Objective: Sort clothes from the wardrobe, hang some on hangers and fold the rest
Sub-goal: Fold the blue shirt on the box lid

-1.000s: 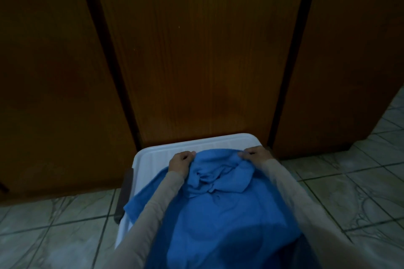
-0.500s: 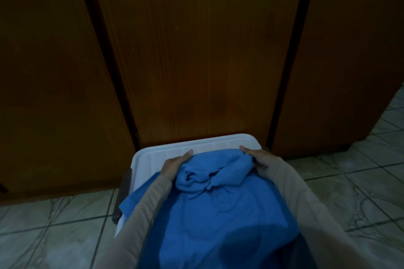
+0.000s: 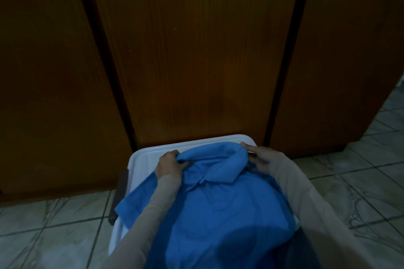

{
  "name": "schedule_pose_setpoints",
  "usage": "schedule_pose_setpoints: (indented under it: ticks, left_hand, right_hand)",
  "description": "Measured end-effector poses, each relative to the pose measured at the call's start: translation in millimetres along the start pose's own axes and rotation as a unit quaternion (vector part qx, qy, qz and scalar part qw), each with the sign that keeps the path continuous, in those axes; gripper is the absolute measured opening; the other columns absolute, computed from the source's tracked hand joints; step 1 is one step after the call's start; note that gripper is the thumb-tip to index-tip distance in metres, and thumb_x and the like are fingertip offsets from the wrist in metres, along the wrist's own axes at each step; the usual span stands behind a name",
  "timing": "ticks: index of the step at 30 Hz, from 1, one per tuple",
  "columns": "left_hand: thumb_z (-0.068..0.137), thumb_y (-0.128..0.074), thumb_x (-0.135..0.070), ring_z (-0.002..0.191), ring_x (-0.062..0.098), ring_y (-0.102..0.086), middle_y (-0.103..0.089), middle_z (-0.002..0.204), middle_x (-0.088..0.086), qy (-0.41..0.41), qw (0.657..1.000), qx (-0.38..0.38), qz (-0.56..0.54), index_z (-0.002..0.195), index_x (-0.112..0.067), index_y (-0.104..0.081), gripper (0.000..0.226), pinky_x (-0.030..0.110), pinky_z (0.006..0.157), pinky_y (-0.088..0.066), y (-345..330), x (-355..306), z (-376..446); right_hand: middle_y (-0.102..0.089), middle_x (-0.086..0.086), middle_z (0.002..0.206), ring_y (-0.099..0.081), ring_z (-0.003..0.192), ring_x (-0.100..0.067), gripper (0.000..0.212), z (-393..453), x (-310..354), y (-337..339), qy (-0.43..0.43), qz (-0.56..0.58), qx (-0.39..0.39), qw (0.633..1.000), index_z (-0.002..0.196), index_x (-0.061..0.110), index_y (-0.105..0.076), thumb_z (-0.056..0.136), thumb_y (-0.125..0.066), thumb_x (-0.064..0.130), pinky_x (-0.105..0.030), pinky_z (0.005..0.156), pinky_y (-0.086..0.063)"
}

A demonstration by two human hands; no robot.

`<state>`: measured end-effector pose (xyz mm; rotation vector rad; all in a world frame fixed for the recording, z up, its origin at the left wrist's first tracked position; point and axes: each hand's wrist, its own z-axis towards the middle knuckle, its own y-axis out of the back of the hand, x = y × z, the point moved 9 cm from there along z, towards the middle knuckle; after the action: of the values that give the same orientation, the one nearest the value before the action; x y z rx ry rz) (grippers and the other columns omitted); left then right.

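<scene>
A blue collared shirt (image 3: 218,207) lies spread over a white plastic surface (image 3: 144,159) low in the view, collar away from me. My left hand (image 3: 168,165) grips the fabric at the left shoulder beside the collar. At the right shoulder, my right hand (image 3: 260,157) pinches the cloth between thumb and fingers. Both forearms wear long beige sleeves. One short sleeve of the shirt hangs over the surface's left edge.
Closed brown wooden wardrobe doors (image 3: 196,61) stand directly behind the white surface. A dark handle or bracket (image 3: 119,199) sticks out at its left side. Pale tiled floor (image 3: 349,181) lies to both sides.
The crumpled collar area has been pulled out flatter and wider. My hands have moved apart to the shirt's shoulders, and the collar now lies spread.
</scene>
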<state>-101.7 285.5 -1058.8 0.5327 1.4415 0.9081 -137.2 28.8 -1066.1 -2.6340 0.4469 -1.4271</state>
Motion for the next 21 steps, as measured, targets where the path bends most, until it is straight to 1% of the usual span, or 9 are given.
schedule_pose_setpoints:
  ticks: [2, 5, 9, 12, 14, 16, 17, 20, 21]
  left_hand:
    - [0.084, -0.065, -0.036, 0.090, 0.026, -0.060, -0.064, 0.094, 0.005, 0.004, 0.997, -0.021, 0.068, 0.092, -0.014, -0.061, 0.024, 0.032, 0.072, -0.045, 2.7, 1.4, -0.2]
    - [0.085, -0.064, -0.036, 0.096, 0.026, -0.058, -0.062, 0.104, 0.008, -0.023, 0.998, 0.010, 0.056, 0.102, -0.012, -0.058, 0.030, 0.033, 0.077, -0.046, -9.0, 0.6, 0.8]
    - [0.084, -0.061, -0.049, 0.100, 0.023, -0.053, -0.055, 0.105, 0.004, -0.077, 0.993, 0.091, -0.019, 0.107, -0.014, -0.056, 0.042, 0.034, 0.084, -0.045, -29.7, 1.8, -3.8]
    - [0.088, -0.052, -0.053, 0.100, 0.024, -0.055, -0.058, 0.104, 0.005, -0.067, 0.993, 0.086, -0.036, 0.109, -0.015, -0.057, 0.043, 0.038, 0.086, -0.046, -28.8, 7.6, -4.8]
    - [0.090, -0.052, -0.048, 0.102, 0.024, -0.054, -0.058, 0.107, 0.006, -0.068, 0.994, 0.083, -0.028, 0.112, -0.015, -0.057, 0.041, 0.037, 0.086, -0.046, -27.6, 6.8, -5.0]
    - [0.092, -0.052, -0.042, 0.103, 0.024, -0.053, -0.056, 0.107, 0.006, -0.068, 0.995, 0.069, -0.022, 0.112, -0.015, -0.058, 0.034, 0.034, 0.084, -0.044, -23.6, 5.8, -4.6]
    - [0.093, -0.052, -0.037, 0.104, 0.025, -0.052, -0.055, 0.106, 0.006, -0.071, 0.996, 0.057, -0.012, 0.111, -0.015, -0.059, 0.029, 0.033, 0.083, -0.043, -20.9, 5.2, -4.1]
    - [0.094, -0.052, -0.021, 0.103, 0.026, -0.052, -0.052, 0.105, 0.008, -0.072, 0.997, 0.025, 0.015, 0.108, -0.015, -0.062, 0.018, 0.033, 0.084, -0.044, -15.0, 4.3, -3.4]
    - [0.093, -0.052, -0.017, 0.102, 0.026, -0.053, -0.052, 0.106, 0.008, -0.070, 0.997, 0.023, 0.017, 0.108, -0.014, -0.062, 0.018, 0.033, 0.084, -0.044, -14.4, 3.1, -3.4]
  right_hand:
    - [-0.063, -0.008, 0.095, -0.058, 0.085, -0.019, 0.035, 1.0, -1.8, -4.9, -0.001, 0.002, 0.015, 1.000, 0.118, 0.007, -0.050, 0.088, -0.062, 0.020, -0.041, 0.096, -0.043]
    - [-0.061, -0.003, 0.089, -0.056, 0.084, -0.016, 0.032, 3.5, -2.1, -3.9, 0.002, -0.030, -0.002, 1.000, 0.116, 0.007, -0.055, 0.089, -0.061, 0.025, -0.035, 0.083, -0.042]
    - [-0.057, -0.006, 0.123, -0.054, 0.105, -0.021, 0.060, 10.0, 3.8, 11.1, 0.006, -0.102, -0.040, 0.994, 0.133, 0.008, -0.046, 0.084, -0.067, 0.034, -0.034, 0.078, -0.043]
    - [-0.049, -0.009, 0.135, -0.049, 0.120, -0.026, 0.078, 5.1, 7.7, 11.5, 0.009, -0.267, -0.037, 0.963, 0.137, 0.006, -0.042, 0.075, -0.073, 0.043, -0.032, 0.084, -0.038]
    - [-0.045, -0.012, 0.140, -0.046, 0.125, -0.028, 0.085, 3.7, 9.9, 13.3, 0.012, -0.322, -0.045, 0.946, 0.139, 0.005, -0.040, 0.072, -0.076, 0.042, -0.032, 0.085, -0.037]
    - [-0.048, -0.012, 0.136, -0.050, 0.120, -0.027, 0.088, 2.8, 11.2, 15.2, 0.008, -0.290, -0.051, 0.956, 0.139, 0.005, -0.039, 0.069, -0.078, 0.041, -0.032, 0.089, -0.041]
    - [-0.054, -0.010, 0.128, -0.054, 0.111, -0.024, 0.086, 3.2, 10.2, 16.2, 0.001, -0.246, -0.053, 0.968, 0.138, 0.005, -0.040, 0.069, -0.078, 0.040, -0.032, 0.090, -0.044]
    - [-0.061, -0.009, 0.096, -0.057, 0.074, -0.016, 0.066, 3.7, 2.7, 9.9, -0.006, -0.110, -0.036, 0.993, 0.131, 0.000, -0.044, 0.079, -0.072, 0.031, -0.028, 0.071, -0.050]
    - [-0.062, -0.012, 0.097, -0.058, 0.073, -0.018, 0.065, 4.4, 0.1, 8.4, -0.002, -0.081, -0.039, 0.996, 0.131, -0.002, -0.042, 0.081, -0.070, 0.029, -0.030, 0.070, -0.051]
